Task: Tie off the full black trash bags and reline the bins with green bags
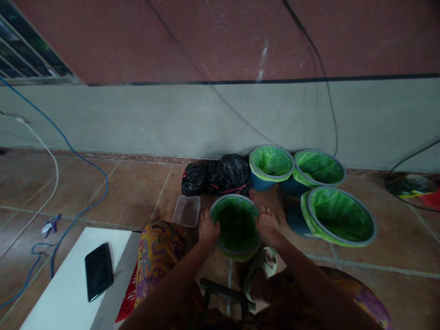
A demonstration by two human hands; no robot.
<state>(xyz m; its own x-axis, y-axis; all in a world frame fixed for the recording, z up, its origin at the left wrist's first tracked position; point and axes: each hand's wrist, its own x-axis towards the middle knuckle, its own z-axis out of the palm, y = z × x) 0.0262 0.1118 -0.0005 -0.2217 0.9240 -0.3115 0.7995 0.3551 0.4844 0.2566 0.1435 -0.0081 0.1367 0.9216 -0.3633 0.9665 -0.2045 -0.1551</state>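
A small bucket [236, 226] lined with a green plastic bag stands on the tiled floor right in front of me. My left hand [208, 228] grips its left rim, fingers curled over the edge. On the opposite rim my right hand [268, 225] holds on in the same way. Both forearms reach down from my lap, which is covered in colourful patterned cloth.
Three more green-lined blue buckets [271, 166] [319, 168] [338, 215] stand to the right by the wall. Black tied bags [220, 176] lie behind the held bucket; a clear plastic box [187, 211] sits left. A phone [99, 270] rests on a white surface [68, 284]. Cables [65, 192] cross the floor.
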